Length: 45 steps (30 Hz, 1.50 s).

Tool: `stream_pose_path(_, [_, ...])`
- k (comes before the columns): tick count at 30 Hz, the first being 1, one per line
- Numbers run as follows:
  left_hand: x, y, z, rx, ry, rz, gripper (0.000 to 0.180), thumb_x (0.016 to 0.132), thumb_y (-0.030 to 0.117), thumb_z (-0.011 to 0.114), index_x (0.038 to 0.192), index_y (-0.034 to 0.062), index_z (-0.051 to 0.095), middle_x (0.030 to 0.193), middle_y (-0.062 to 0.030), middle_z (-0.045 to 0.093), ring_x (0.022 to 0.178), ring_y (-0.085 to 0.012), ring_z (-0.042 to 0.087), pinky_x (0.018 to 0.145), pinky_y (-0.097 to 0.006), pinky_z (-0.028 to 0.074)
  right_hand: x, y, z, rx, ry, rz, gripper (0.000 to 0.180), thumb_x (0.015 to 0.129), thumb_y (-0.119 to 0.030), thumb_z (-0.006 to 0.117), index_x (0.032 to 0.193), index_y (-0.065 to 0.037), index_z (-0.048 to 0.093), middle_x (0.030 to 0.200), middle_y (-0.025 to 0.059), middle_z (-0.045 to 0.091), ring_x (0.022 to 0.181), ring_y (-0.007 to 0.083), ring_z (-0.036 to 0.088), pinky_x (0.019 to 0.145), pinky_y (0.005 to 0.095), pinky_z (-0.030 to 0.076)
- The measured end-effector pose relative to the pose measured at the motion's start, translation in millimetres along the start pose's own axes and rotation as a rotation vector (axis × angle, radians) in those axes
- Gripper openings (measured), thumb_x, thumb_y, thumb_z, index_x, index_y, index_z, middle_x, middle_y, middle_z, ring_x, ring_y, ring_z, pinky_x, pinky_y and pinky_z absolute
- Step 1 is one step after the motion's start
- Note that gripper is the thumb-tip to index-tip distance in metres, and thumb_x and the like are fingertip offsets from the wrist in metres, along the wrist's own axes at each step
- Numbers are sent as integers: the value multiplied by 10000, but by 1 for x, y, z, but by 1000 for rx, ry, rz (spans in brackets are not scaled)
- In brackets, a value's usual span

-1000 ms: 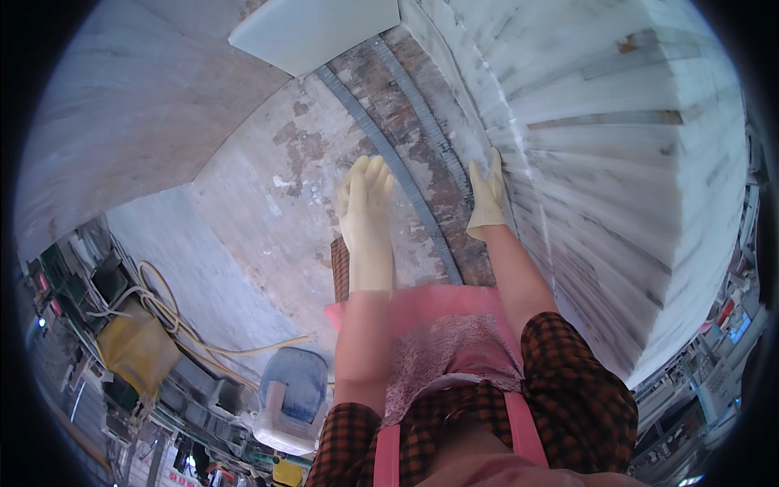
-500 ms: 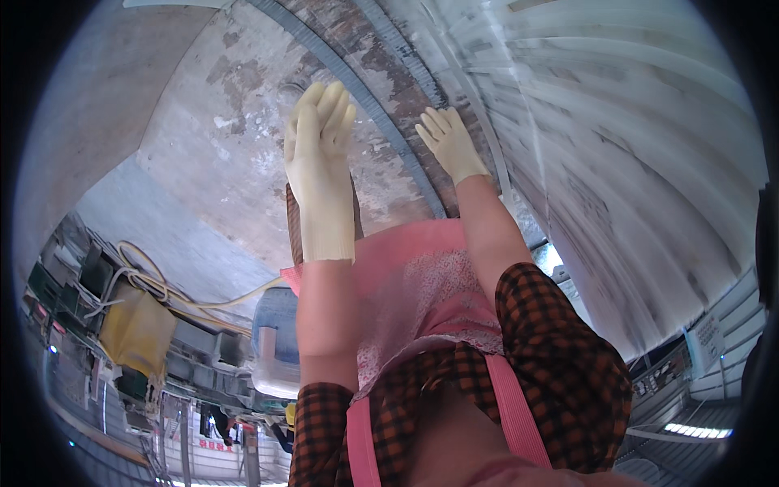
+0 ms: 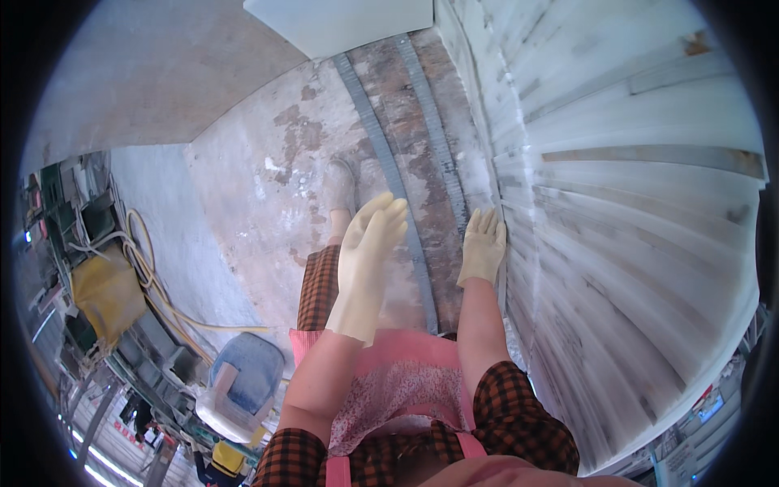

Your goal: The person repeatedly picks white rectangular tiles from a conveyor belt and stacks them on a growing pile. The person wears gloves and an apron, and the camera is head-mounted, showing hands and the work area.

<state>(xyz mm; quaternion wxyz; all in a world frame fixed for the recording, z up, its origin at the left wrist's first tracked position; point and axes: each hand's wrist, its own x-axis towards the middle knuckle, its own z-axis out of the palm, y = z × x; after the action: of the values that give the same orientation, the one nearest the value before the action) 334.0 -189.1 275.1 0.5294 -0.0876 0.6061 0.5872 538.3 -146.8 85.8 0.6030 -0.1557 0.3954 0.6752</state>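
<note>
My left hand [image 3: 367, 258], in a cream rubber glove, hangs over the worn floor with its fingers stretched out and nothing in it. My right hand [image 3: 484, 246], gloved alike, is open too, fingers pointing away from me. It lies right beside the lower edge of a tall whitish layered stack [image 3: 617, 235] on the right; whether it touches the stack I cannot tell. Two grey ribbed strips run along the floor, the left strip [image 3: 381, 146] passing near my left fingertips and the right strip [image 3: 430, 122] ending near my right hand.
A white panel [image 3: 349, 24] stands at the far end, beside a large brownish board [image 3: 162, 73]. On the left are a yellow cloth [image 3: 109, 296], a coiled hose [image 3: 146, 260] and a blue chair [image 3: 247, 369]. A person in yellow [image 3: 227, 458] is at the lower left.
My view has swung, so the stack fills more of the right side and the white panel shows. Both hands sit lower in view; my right hand is now closer to the stack.
</note>
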Motion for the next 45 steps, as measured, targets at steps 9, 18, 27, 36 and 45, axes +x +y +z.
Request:
stream_pose_path(9, [15,12,4,-7,-6,53,473,1026,254,510,1382,-50,443,1339,-203,561,1259,-284,543,1056,-390,451,-45,18,28,-201,63,-264,484,1014,-170,481,1447,5,353,1560,78,330,1446,212,303,1187,429,311])
stream_pose_path(18, [22,22,8,-42,-9,57,446,1018,276,534,1347,-22,484,1315,-174,584,1218,-256,571,1060,-370,454,-76,49,66,-463,147,-429,382,1018,-162,476,1341,41,458,1497,114,420,1409,264,360,1164,475,346])
stream_pose_path(27, [36,58,-37,-208,59,49,418,994,195,545,1332,-43,488,1299,-221,573,1232,-303,557,1055,-392,467,-67,57,81,-445,152,-388,380,1017,-139,468,1296,118,463,1404,202,503,1339,307,462,1133,479,410])
stream_pose_path(36, [219,134,-118,466,57,228,592,942,221,594,1454,7,386,1284,-124,593,1107,-176,582,925,-285,477,-75,48,81,-455,158,-320,470,1039,-153,427,1441,75,340,1489,191,414,1387,287,395,1167,428,365])
stream_pose_path(45, [414,135,-93,785,235,323,458,792,158,571,1211,-24,541,1079,-195,647,1027,-305,611,823,-391,511,-79,50,85,-743,279,-486,460,1045,-163,407,1429,86,352,1493,192,409,1394,231,384,1171,359,353])
